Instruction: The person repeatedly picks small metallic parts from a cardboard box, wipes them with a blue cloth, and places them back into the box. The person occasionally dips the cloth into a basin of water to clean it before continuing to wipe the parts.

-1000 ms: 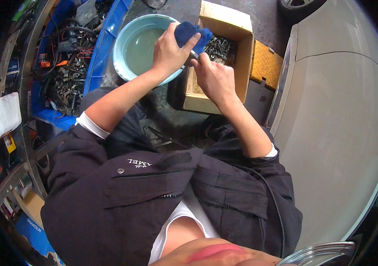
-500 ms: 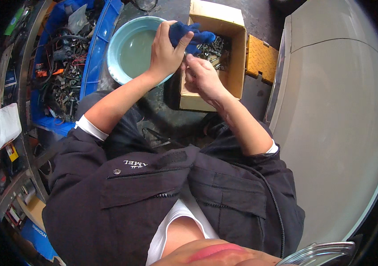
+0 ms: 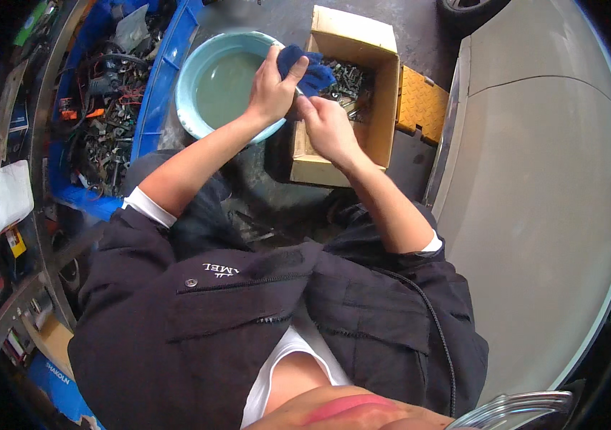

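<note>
My left hand [image 3: 272, 92] reaches over the right rim of a pale blue basin [image 3: 185, 107] that has cloudy water in it. Its fingers are closed on a crumpled dark blue fabric glove [image 3: 307, 69], which bunches out past the thumb. Just below and to the right, my right hand [image 3: 330, 130] is closed with its thumb up against the left hand's grip. A small dark thing seems to be between the two hands; it is too hidden to name. Under the glove and right hand stands an open cardboard box [image 3: 320, 172] of small metal parts [image 3: 348, 80].
At left, a blue crate [image 3: 149, 100] holds tangled cables and parts. Beyond it stands a metal shelf rack [image 3: 41, 172] with a white sheet [image 3: 1, 204]. A yellow tread-plate block [image 3: 422, 104] lies right of the box. A beige car panel [image 3: 542, 193] and a tire [image 3: 469, 13] bound the right side.
The blue glove has gone from spread finger shapes to a tighter bunch. Both hands sit slightly lower in view, and my right hand has turned so its back shows more.
</note>
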A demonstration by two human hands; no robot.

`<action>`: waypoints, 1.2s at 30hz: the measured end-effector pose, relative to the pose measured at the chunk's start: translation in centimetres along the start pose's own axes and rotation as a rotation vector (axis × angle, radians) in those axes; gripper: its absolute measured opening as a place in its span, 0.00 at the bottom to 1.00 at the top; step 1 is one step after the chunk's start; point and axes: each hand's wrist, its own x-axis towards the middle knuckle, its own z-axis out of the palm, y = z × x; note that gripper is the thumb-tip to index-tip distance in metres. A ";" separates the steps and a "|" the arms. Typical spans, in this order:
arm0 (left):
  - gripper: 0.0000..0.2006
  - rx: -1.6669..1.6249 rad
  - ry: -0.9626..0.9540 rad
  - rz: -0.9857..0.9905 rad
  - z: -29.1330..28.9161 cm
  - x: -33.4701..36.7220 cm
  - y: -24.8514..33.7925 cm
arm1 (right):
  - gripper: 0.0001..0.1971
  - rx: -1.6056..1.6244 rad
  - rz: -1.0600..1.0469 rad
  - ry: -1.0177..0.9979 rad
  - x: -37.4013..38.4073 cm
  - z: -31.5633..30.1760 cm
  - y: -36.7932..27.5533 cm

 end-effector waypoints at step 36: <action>0.31 -0.787 -0.401 -0.344 -1.1 0.3 1.0 | 0.12 -0.443 -0.149 0.089 0.2 -3.8 -1.2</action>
